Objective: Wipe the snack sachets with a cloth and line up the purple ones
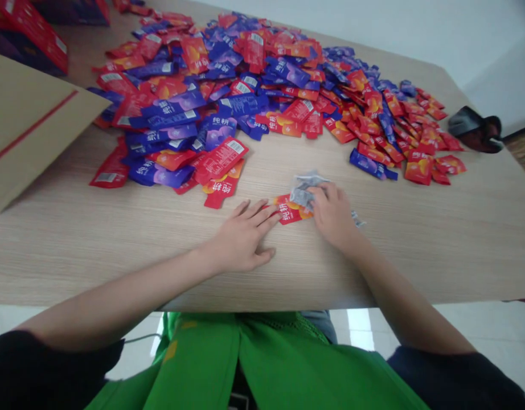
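A red and orange packet lies flat on the table in front of me. My left hand is open and flat, its fingertips resting on the packet's left end. My right hand is closed on a crumpled grey cloth, which covers the packet's upper right part. A bit of the same greyish material sticks out on the other side of that hand. Beyond both hands, a large heap of red packets and purple packets spreads over the table, many overlapping.
A cardboard box flap juts in from the left. Red and purple cartons stand at the far left. A dark object, perhaps a tape dispenser, sits near the right edge. The wooden table has its front edge close to my body.
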`<state>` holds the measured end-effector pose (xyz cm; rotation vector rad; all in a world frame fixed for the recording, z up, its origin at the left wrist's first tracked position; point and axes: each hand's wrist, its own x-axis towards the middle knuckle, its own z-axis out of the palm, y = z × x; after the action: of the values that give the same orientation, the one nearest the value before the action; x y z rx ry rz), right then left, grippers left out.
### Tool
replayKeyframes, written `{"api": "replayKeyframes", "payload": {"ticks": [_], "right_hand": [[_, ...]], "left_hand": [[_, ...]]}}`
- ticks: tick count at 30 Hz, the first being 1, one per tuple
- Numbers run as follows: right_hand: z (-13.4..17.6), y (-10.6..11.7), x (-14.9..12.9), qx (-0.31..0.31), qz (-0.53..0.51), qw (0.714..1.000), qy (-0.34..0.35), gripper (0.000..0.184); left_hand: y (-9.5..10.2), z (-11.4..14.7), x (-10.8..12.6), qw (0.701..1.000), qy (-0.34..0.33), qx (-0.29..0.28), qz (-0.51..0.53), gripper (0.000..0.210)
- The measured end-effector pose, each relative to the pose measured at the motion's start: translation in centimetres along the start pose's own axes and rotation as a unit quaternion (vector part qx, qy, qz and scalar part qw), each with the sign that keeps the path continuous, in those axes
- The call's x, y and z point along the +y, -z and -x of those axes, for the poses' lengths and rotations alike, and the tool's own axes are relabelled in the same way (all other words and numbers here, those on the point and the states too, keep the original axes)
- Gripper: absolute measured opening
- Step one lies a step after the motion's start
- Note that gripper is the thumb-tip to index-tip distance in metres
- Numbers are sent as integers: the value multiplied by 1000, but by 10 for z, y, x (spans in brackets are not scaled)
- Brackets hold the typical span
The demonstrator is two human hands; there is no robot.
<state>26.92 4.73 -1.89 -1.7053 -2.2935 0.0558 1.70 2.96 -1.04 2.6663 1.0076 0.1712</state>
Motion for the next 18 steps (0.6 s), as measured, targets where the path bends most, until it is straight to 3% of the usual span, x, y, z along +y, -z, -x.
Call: {"api": "replayKeyframes", "payload": {"ticks": [3, 6, 12, 16, 18], "right_hand": [[2, 16, 27, 39, -83, 995, -45, 33], [5, 26, 30, 62, -122, 988, -75, 29], [8, 7, 11, -23, -105, 994, -23, 30], [13, 8, 9, -20, -149, 988, -27, 30], [17, 19, 10, 16, -177, 983, -46, 28]], "left_hand": [[7, -6, -5, 999, -8, 16, 34, 56], [15, -20, -13, 996, 31, 40, 67, 35], [14, -55, -8, 989, 140, 47, -22, 45], [10, -64, 2, 989, 144, 28, 13, 36], [12, -62, 5, 991, 131, 33, 14, 27]]}}
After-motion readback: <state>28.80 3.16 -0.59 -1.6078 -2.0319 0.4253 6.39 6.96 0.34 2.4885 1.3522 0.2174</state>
